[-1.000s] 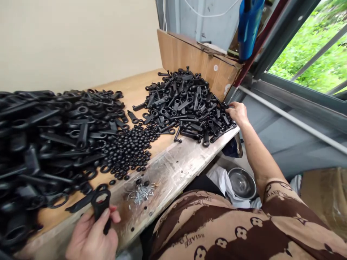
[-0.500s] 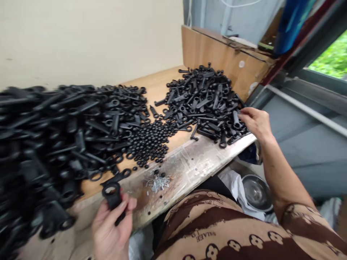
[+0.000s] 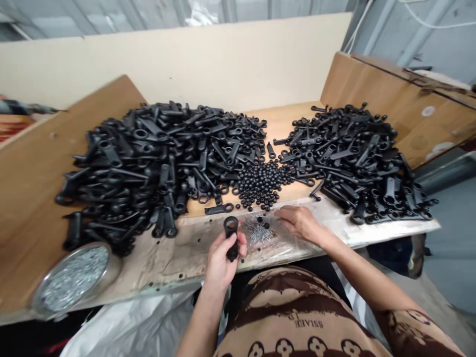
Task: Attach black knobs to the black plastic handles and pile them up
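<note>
My left hand (image 3: 222, 255) is closed round a black plastic handle piece (image 3: 231, 236) with a ring end pointing up, held just above the bench's front edge. My right hand (image 3: 297, 221) rests palm down on the plastic-covered bench front, fingers pinched at a small heap of silver screws (image 3: 259, 232). What the fingertips hold cannot be made out. Behind the screws lies a patch of small black balls (image 3: 262, 182). A large pile of black handle pieces (image 3: 156, 158) sits to the left, and a second pile of black lever parts (image 3: 357, 153) to the right.
A round metal bowl of silver screws (image 3: 70, 280) stands at the front left of the wooden bench (image 3: 33, 183). Wooden side boards (image 3: 394, 99) and a pale back panel enclose the bench. White plastic sheeting (image 3: 126, 322) hangs below the front edge.
My right hand has left the right pile and come across to the screws at the bench front. My head has turned left, bringing the bowl and the left pile into full view.
</note>
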`<state>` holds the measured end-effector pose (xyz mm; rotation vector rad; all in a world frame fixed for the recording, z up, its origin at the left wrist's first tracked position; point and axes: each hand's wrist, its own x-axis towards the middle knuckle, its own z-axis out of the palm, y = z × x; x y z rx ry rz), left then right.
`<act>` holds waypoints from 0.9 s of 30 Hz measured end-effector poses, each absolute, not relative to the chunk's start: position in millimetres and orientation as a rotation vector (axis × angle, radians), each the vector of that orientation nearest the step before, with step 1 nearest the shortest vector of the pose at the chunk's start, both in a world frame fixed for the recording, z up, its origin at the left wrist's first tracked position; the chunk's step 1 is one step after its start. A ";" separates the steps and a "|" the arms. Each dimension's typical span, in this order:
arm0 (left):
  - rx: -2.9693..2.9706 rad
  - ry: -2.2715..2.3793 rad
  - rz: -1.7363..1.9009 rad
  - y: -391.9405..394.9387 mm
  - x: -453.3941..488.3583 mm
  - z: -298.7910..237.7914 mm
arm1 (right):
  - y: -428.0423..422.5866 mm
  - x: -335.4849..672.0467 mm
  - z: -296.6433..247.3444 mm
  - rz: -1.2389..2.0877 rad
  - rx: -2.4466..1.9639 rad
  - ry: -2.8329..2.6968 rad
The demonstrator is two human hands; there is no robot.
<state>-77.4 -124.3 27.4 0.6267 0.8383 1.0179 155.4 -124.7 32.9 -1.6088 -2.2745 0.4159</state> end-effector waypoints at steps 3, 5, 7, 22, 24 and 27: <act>0.580 0.811 1.048 -119.2 -77.9 27.3 | -118.9 130.8 39.7 0.467 -1.621 -2.501; 0.563 0.811 1.052 -115.5 -78.8 27.1 | -116.3 119.6 39.8 0.460 -1.716 -2.553; 0.569 0.823 1.051 -112.4 -78.9 27.0 | -113.3 113.4 36.1 0.437 -1.804 -2.551; 0.781 0.678 1.315 -99.8 -71.5 77.3 | -139.2 117.9 33.3 1.431 -1.153 -1.478; 0.756 0.666 1.357 -99.8 -62.0 80.7 | -149.7 109.4 31.6 1.639 -0.949 -1.255; 0.659 0.604 1.332 -105.2 -43.0 75.7 | -161.5 99.7 25.1 1.724 -0.746 -1.016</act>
